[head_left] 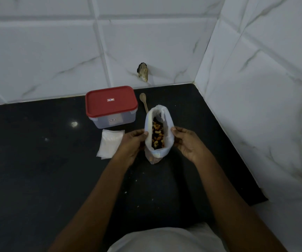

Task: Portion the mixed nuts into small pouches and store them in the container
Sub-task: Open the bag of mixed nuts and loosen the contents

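A clear plastic bag (pixel 166 124) stands upright on the black counter (pixel 37 160), its mouth spread wide over mixed nuts (pixel 157 136). My left hand (pixel 134 142) pinches the bag's left rim, and my right hand (pixel 186 140) pinches the right rim. A clear container (pixel 113 120) with a red lid (pixel 110 100) shut on it sits behind and to the left. A small stack of empty clear pouches (pixel 110 145) lies flat just left of my left hand. A wooden spoon (pixel 144 101) lies behind the bag, beside the container.
White marble-tiled walls (pixel 255 88) close off the back and the right side of the counter. A small dark object (pixel 143 71) sticks out of the back wall. Crumbs dot the counter near me.
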Demonstrator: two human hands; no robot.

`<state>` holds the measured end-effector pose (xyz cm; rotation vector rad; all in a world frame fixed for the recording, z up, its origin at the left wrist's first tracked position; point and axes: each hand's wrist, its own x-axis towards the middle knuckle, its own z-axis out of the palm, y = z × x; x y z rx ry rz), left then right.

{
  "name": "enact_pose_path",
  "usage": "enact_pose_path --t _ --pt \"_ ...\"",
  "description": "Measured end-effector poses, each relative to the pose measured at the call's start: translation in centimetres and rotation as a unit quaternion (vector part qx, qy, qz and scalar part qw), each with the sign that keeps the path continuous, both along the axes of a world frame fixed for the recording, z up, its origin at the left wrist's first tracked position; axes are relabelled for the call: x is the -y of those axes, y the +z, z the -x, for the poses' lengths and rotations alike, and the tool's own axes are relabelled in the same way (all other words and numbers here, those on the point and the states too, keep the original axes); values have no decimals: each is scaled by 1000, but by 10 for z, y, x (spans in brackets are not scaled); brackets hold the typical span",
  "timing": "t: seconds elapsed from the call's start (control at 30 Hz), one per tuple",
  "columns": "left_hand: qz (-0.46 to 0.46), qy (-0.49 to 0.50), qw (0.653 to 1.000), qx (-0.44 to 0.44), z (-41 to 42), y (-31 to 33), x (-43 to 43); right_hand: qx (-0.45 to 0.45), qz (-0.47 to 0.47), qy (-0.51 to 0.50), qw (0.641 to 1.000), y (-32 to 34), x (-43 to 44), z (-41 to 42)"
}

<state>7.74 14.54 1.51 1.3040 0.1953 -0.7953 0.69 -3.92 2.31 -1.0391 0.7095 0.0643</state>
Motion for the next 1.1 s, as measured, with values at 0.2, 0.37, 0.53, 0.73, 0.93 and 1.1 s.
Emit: enact_pose_path --t 0.2,0.37,0.53,0.73,0.93,1.1 --pt "-237 -134 945 181 11 5 -22 -78 221 129 963 6 -10 24" --pt "-210 -179 952 130 18 14 -26 -87 207 162 961 9 -24 33" --pt "-79 -70 993 52 24 0 -22 -81 117 135 981 11 -28 37" --pt "132 97 981 -106 35 -4 -14 -23 -74 24 997 5 -37 42" --pt "350 236 867 -265 50 -14 -1 55 -307 -101 945 -10 -45 46" --pt "284 203 917 -192 51 -17 -7 55 -285 -108 951 -18 -44 46"
